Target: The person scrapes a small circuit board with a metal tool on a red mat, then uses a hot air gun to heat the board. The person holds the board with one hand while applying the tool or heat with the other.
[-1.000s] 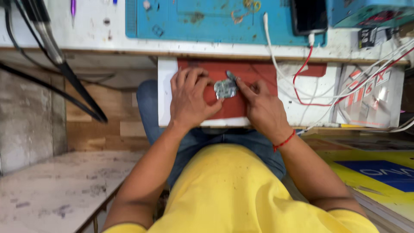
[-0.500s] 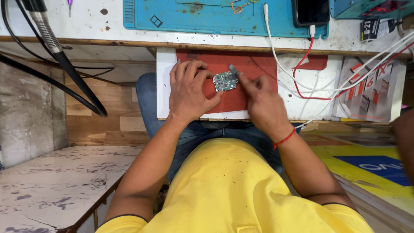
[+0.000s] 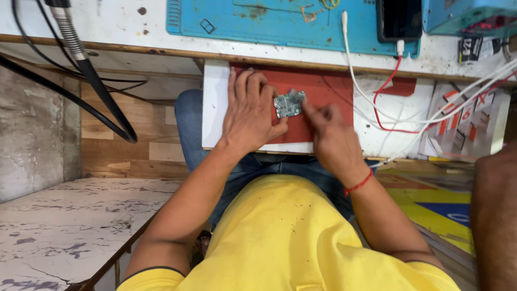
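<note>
A small green circuit board lies on a red mat set on a white pull-out shelf below the bench edge. My left hand rests flat on the mat, fingers and thumb pressing the board's left edge to steady it. My right hand is beside the board on the right, its fingers pinched together at the board's right edge; whether it holds a small tool there I cannot tell. A red thread circles my right wrist.
A blue work mat covers the bench above, with a dark phone plugged into a white cable. Red and white wires trail right. A black hose hangs left. Another person's arm is at right.
My view has shifted a little, so the shelf sits slightly higher and further right. Both hands stay at the board; the right fingers have slid along its right edge.
</note>
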